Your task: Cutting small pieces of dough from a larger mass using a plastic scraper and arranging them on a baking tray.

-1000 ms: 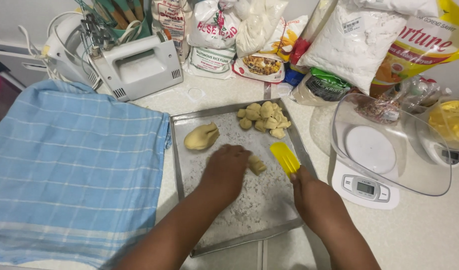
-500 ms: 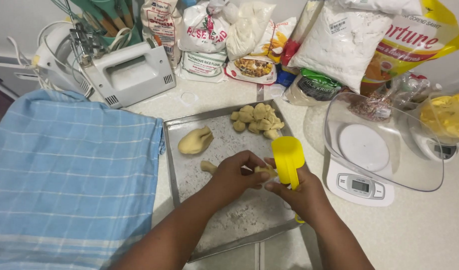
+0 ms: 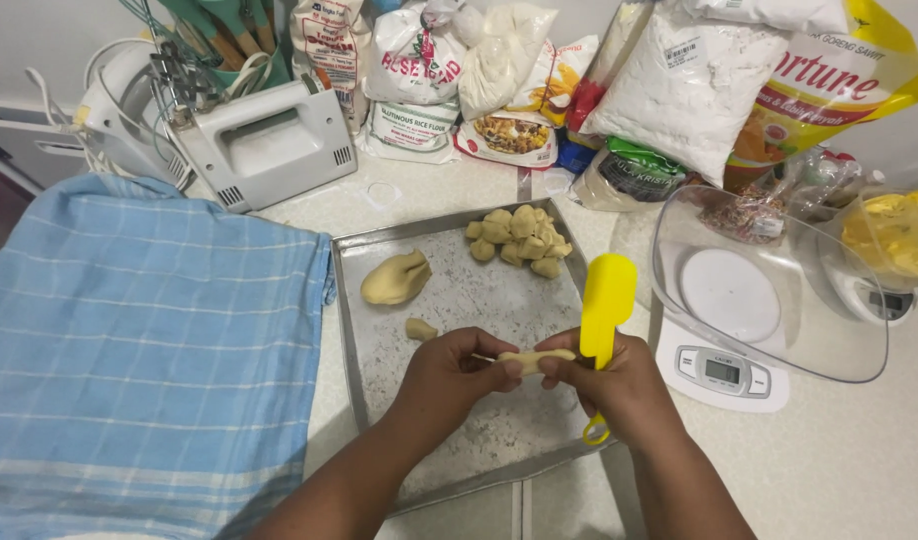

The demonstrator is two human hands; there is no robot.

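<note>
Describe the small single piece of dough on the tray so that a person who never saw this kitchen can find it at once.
Find the metal baking tray in the middle of the counter, right of the blue checked cloth. Near its left side lies a big folded lump of dough; the small single piece sits just below it. Unlike the heap of pieces in the far corner, it lies alone on the floured surface, untouched.

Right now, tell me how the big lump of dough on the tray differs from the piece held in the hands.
The big lump lies on the tray, untouched; the held piece is off the tray, pinched between the left hand and right hand. The big lump is thick and folded; the held piece is a thin, short roll. The big lump is clearly larger. Both are the same pale yellow dough.
</note>
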